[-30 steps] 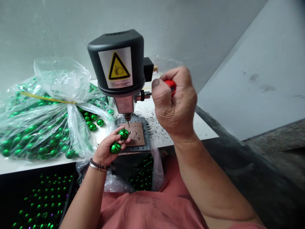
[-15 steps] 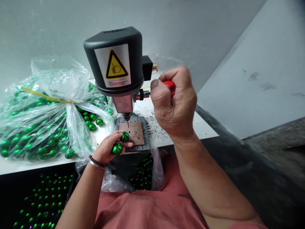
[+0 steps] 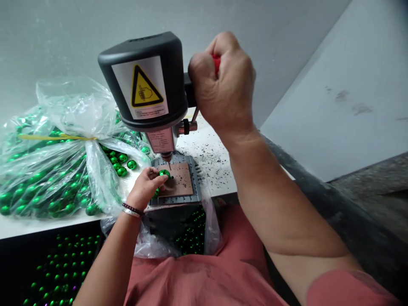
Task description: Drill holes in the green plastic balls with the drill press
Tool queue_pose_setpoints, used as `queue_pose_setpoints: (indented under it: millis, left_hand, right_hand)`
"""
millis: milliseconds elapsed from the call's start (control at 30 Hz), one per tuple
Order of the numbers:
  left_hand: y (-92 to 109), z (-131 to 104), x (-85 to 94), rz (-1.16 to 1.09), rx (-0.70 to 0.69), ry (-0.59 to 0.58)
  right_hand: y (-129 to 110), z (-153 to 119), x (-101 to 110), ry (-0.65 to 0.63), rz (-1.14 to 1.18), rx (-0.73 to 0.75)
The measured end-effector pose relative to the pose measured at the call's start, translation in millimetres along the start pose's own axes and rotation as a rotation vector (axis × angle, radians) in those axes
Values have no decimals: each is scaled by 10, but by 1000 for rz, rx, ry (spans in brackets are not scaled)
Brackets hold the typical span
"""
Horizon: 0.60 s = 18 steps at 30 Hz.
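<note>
My left hand (image 3: 149, 187) pinches a shiny green ball (image 3: 164, 173) just beside the thin drill bit (image 3: 170, 166) of a small drill press (image 3: 145, 85). A second green ball (image 3: 156, 193) shows partly below the fingers, mostly covered by the hand. Beneath the bit lies a brown square board (image 3: 180, 180) on the dark slotted base (image 3: 195, 187). My right hand (image 3: 226, 85) is wrapped round the red knob (image 3: 216, 63) of the press's feed lever, raised right of the motor housing.
A tied clear plastic bag (image 3: 63, 170) full of green balls lies on the white table at left. Several loose balls (image 3: 122, 171) sit beside it. Dark shavings (image 3: 210, 165) litter the tabletop. Dark containers with green balls (image 3: 63, 263) stand below the edge.
My right hand has risen with the lever knob. My left hand has turned over and now pinches one ball near the bit; the other ball has shifted lower under the fingers.
</note>
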<state>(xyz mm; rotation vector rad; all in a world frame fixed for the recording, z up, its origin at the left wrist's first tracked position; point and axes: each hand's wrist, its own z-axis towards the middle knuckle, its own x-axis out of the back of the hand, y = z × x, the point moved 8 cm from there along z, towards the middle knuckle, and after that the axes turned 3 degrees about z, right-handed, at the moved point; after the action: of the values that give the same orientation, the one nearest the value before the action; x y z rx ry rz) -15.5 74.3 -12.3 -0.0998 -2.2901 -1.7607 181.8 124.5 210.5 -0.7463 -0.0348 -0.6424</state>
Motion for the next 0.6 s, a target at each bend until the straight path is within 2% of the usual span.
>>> queue_pose_setpoints:
  millis: [100,367,600]
  left_hand:
    - [0,59,1,129,-16,48]
    - [-31,130,-3,427,-18,100]
    - [151,85,-109,758,-118,114]
  right_hand:
    - [74,103,-89,-15,52,-50]
    - [68,62,-75,-27,219,-32]
    - [57,60,-84,-45,230,-5]
